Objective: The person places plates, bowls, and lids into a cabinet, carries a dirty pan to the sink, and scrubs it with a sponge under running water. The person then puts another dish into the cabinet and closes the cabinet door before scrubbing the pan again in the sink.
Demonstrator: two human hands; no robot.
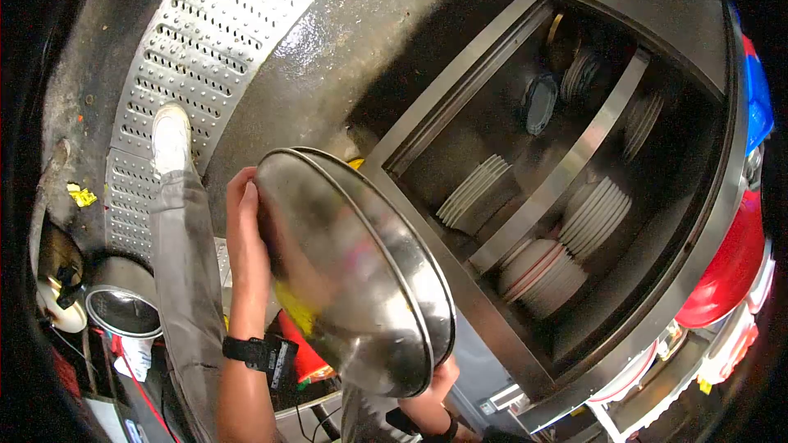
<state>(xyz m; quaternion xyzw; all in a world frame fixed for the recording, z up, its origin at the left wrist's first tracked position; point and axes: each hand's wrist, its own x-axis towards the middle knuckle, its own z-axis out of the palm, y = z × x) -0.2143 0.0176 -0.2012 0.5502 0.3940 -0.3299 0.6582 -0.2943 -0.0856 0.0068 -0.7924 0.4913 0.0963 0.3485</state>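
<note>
Two large shiny metal bowls, one nested against the other, are held tilted up between my hands. The nearer bowl (336,271) faces me with a smooth curved surface, and the rim of the other bowl (441,299) shows behind it. At the left edge my left hand (246,217) is closed on the bowls, its fingers partly hidden behind the metal. My right hand (435,384) grips the bowls at their lower right edge. To their right stands a steel cabinet (509,324), its inside showing, with stacks of white plates (599,217) on edge.
A perforated metal walkway (201,41) curves along the wet floor (328,49). A metal pot (123,299) sits at the lower left, near cables. A crossbar (566,160) spans the cabinet opening. Red basins (722,271) lie along the right side.
</note>
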